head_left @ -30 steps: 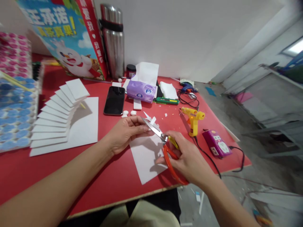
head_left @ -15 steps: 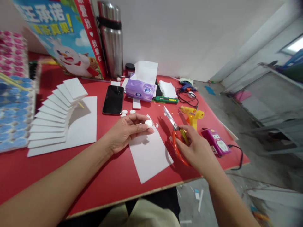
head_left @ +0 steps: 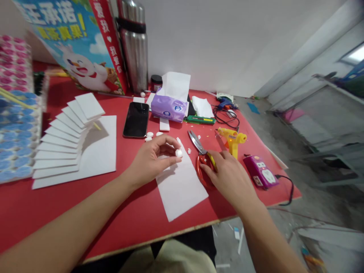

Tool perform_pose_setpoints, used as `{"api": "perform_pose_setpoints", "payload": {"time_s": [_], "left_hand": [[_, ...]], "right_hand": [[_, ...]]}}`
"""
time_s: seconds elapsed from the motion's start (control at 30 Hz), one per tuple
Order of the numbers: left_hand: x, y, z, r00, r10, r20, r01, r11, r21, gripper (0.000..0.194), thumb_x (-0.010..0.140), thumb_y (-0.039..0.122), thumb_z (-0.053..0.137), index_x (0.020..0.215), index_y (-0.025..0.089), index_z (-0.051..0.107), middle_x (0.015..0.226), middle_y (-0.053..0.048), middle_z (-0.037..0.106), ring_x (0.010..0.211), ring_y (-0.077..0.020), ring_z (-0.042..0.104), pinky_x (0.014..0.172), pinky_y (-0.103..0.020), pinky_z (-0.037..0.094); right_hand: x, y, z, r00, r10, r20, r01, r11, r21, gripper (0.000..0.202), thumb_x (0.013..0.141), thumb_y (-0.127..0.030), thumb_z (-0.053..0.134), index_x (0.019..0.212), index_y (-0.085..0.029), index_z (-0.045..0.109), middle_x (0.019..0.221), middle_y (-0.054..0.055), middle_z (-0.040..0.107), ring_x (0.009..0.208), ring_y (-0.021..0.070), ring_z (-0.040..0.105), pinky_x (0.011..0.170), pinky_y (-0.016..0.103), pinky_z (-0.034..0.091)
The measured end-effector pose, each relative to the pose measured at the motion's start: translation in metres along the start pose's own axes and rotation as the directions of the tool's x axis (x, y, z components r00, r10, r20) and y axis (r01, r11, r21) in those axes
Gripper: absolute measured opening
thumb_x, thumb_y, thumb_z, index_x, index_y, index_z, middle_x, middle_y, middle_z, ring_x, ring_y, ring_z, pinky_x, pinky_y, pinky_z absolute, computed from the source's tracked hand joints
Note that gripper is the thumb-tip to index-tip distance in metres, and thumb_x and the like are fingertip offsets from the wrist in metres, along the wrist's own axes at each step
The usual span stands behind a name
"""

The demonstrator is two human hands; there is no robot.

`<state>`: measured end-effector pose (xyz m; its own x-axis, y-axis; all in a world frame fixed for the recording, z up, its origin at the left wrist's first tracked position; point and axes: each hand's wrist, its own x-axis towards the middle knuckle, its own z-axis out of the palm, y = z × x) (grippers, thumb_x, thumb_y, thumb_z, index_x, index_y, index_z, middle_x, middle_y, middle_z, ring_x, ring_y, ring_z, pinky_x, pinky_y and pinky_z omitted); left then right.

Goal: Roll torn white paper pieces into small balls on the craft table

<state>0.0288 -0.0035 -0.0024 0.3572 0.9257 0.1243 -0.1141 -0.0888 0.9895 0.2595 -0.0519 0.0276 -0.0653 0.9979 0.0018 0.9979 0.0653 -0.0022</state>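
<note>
My left hand [head_left: 150, 161] pinches a small, rounded white piece [head_left: 178, 152] between thumb and fingertips, above a white sheet [head_left: 182, 185]. Its exact kind is not clear. To the right, my right hand [head_left: 230, 176] has its fingers at the handles of a pair of scissors [head_left: 196, 142] with orange-red and yellow grips. The scissors lie low at the red table, blades together and pointing away to the left. Several similar white pieces [head_left: 149, 134] rest beyond my left hand, near a black phone [head_left: 136, 119].
White rectangular boards fan out as a stepped curve [head_left: 58, 149] on a white base at left. Behind stand a steel thermos [head_left: 135, 57] and a purple tissue pack [head_left: 169, 108]. A green cutter [head_left: 200, 120], yellow glue gun [head_left: 233, 138] and purple power strip [head_left: 261, 172] lie right.
My right hand has lowered the scissors and shifted them left, closer to the white sheet. The white piece has turned or dropped slightly in my left fingers.
</note>
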Motion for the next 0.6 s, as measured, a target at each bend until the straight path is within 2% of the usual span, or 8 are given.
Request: {"api": "perform_pose_setpoints", "payload": {"time_s": [0.07,0.13,0.23,0.3,0.4,0.5,0.6], "left_hand": [[0.000,0.000,0.000,0.997,0.074,0.006,-0.075,0.995,0.072,0.017,0.080,0.015,0.078,0.093,0.017,0.067,0.098,-0.004,0.063,0.087,-0.0154,0.064,0.083,-0.030,0.053],[0.001,0.000,-0.001,0.992,0.128,0.019,-0.130,0.983,0.128,0.016,0.081,0.013,0.076,0.092,0.018,0.068,0.097,-0.004,0.062,0.087,-0.0149,0.061,0.082,-0.030,0.051],[0.001,-0.003,-0.002,0.986,0.165,0.038,-0.169,0.969,0.178,0.015,0.082,0.015,0.077,0.095,0.019,0.069,0.097,-0.005,0.063,0.086,-0.0156,0.059,0.081,-0.030,0.050],[0.000,-0.004,-0.002,0.980,0.190,0.055,-0.198,0.957,0.212,0.014,0.084,0.017,0.077,0.096,0.019,0.071,0.098,-0.005,0.065,0.086,-0.0162,0.059,0.081,-0.030,0.050],[-0.001,-0.003,-0.001,0.972,0.221,0.082,-0.235,0.933,0.271,0.012,0.087,0.019,0.074,0.099,0.020,0.074,0.100,-0.006,0.066,0.087,-0.0167,0.060,0.081,-0.030,0.049],[-0.002,0.000,0.000,0.971,0.228,0.079,-0.241,0.924,0.297,0.014,0.088,0.018,0.073,0.101,0.021,0.076,0.100,-0.006,0.067,0.088,-0.0166,0.061,0.082,-0.030,0.049],[-0.001,0.002,0.000,0.979,0.202,0.032,-0.202,0.938,0.282,0.017,0.086,0.015,0.074,0.102,0.020,0.076,0.097,-0.005,0.069,0.085,-0.0165,0.061,0.081,-0.030,0.050]], "right_hand": [[0.000,0.001,0.001,1.000,0.004,-0.011,-0.004,1.000,0.012,0.039,0.101,-0.039,0.052,0.124,-0.010,0.066,0.103,0.019,0.064,0.095,0.0351,0.065,0.084,0.047,0.051],[-0.002,0.000,0.001,0.995,0.010,-0.097,-0.004,0.998,0.065,0.039,0.101,-0.039,0.052,0.121,-0.010,0.068,0.105,0.020,0.065,0.096,0.0356,0.065,0.085,0.049,0.051],[-0.006,-0.010,-0.004,0.970,0.002,-0.243,0.081,0.941,0.328,0.034,0.099,-0.041,0.057,0.116,-0.014,0.070,0.108,0.016,0.068,0.096,0.0299,0.066,0.087,0.044,0.052],[-0.004,-0.021,-0.007,0.978,0.000,-0.207,0.125,0.796,0.592,0.031,0.096,-0.041,0.063,0.115,-0.018,0.071,0.100,0.010,0.071,0.085,0.0219,0.067,0.078,0.036,0.053],[0.005,-0.036,-0.008,0.998,-0.031,0.054,-0.032,0.488,0.872,0.031,0.090,-0.044,0.070,0.105,-0.017,0.073,0.074,0.001,0.066,0.059,0.0119,0.055,0.056,0.026,0.045],[0.017,-0.044,-0.002,0.970,-0.077,0.232,-0.207,0.249,0.946,0.031,0.088,-0.047,0.073,0.089,-0.016,0.074,0.059,-0.004,0.054,0.050,0.0076,0.043,0.049,0.023,0.034],[0.026,-0.046,0.005,0.945,-0.125,0.303,-0.300,0.047,0.953,0.032,0.082,-0.047,0.078,0.086,-0.016,0.073,0.058,-0.006,0.050,0.050,0.0066,0.040,0.048,0.022,0.029]]}}
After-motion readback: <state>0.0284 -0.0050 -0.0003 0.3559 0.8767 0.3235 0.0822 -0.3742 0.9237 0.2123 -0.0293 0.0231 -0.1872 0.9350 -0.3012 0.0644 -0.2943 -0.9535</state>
